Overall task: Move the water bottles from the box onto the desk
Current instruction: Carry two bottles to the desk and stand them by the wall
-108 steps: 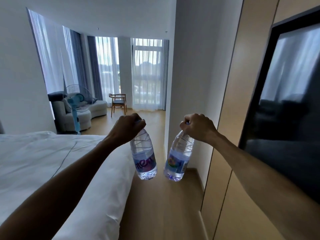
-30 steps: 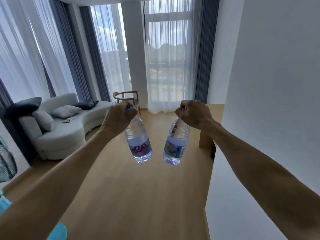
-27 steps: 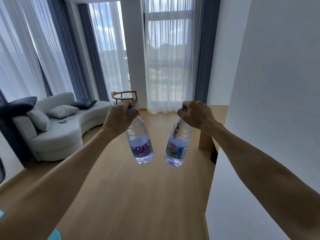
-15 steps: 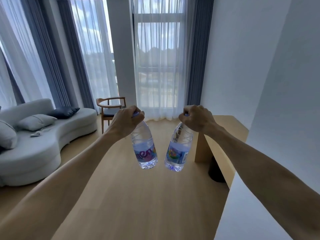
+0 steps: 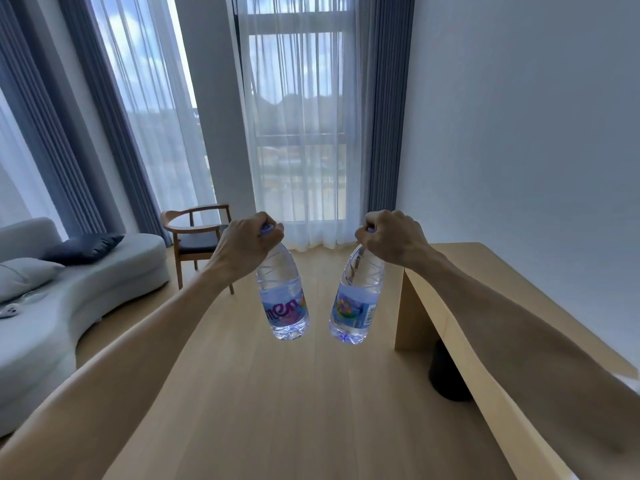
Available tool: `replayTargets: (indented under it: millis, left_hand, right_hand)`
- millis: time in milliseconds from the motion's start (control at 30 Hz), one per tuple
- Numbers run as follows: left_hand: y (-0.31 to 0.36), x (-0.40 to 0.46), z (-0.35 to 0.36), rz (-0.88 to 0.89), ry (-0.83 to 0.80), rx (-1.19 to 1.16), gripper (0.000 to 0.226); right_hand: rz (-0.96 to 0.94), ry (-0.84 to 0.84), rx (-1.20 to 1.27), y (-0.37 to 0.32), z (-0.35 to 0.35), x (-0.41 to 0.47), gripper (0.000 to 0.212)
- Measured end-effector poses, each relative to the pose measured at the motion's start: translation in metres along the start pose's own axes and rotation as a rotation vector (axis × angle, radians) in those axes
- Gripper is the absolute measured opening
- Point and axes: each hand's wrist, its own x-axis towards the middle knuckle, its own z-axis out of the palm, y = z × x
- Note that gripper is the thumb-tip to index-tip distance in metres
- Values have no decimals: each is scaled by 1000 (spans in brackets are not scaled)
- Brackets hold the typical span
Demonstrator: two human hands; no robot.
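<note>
Desk: a light wooden desk (image 5: pixel 485 271) is running along the white wall (image 5: pixel 536 133) on the right; its end panel is standing on the floor; a dark round object (image 5: pixel 446 379), too shadowed to identify, is sitting beneath it.
Floor: pale wood planks (image 5: pixel 294 410) are stretching ahead to the window.
Room: sheer white curtains (image 5: pixel 298 133) are hanging over a tall window, with grey-blue drapes (image 5: pixel 388 105) flanking them; a wooden armchair (image 5: pixel 194 237) is standing near the window; a curved grey sofa (image 5: pixel 69 289) is lying along the left, carrying a dark cushion (image 5: pixel 83 242) and a light cushion (image 5: pixel 24 275).
Left bottle: a clear plastic water bottle (image 5: pixel 282 299) is hanging upright in the air over the floor, wearing a blue label with pink lettering and a pale purple cap.
Right bottle: a second clear bottle (image 5: pixel 356 306) is hanging just beside the first, apart from it, tilting slightly, near the desk's end; its label is showing a barcode.
Left hand: the left hand (image 5: pixel 247 245) is gripping the first bottle by its neck, fingers curling round the cap.
Right hand: the right hand (image 5: pixel 394 237) is gripping the second bottle's neck the same way, held out in front of the desk.
</note>
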Motion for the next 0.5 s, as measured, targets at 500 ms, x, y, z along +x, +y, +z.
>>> replayTargets:
  millis: [500]
  left_hand:
    - [-112, 257, 152, -55, 25, -47, 25]
  right_hand:
    - [36, 40, -32, 145, 91, 273, 27]
